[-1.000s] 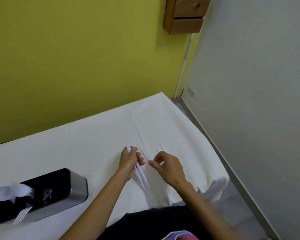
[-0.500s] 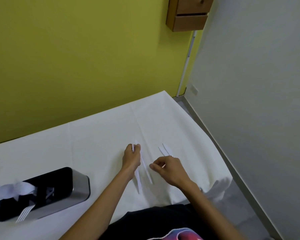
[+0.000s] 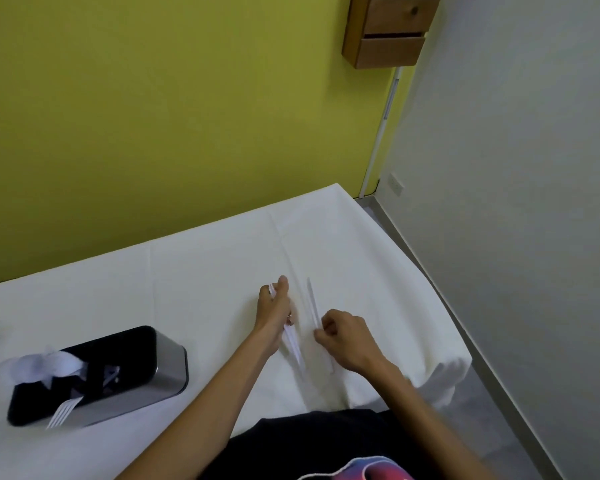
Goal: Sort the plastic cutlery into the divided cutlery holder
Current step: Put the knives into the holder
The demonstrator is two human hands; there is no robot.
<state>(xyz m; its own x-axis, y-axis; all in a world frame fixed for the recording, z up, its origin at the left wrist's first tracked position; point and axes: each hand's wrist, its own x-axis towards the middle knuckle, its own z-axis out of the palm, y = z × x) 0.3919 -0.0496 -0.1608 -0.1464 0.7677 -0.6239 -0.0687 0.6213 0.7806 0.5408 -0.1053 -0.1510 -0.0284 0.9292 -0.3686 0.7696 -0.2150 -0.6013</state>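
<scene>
My left hand (image 3: 273,311) grips a small bunch of white plastic knives (image 3: 293,344) whose ends stick out below and above the fist. My right hand (image 3: 347,339) pinches another white plastic knife (image 3: 313,303) that points away from me over the white tablecloth (image 3: 205,271). The black and steel divided cutlery holder (image 3: 125,368) lies at the left, with white spoons (image 3: 45,367) in one section and a white fork (image 3: 63,412) sticking out at its near end.
The table's right edge (image 3: 430,296) drops to a grey floor beside a white wall. A yellow wall runs along the table's far side, and a wooden drawer unit (image 3: 390,29) hangs high up on it.
My right hand has picked up a knife from the cloth and drawn back toward me. My left hand keeps its bunch and has shifted slightly left.
</scene>
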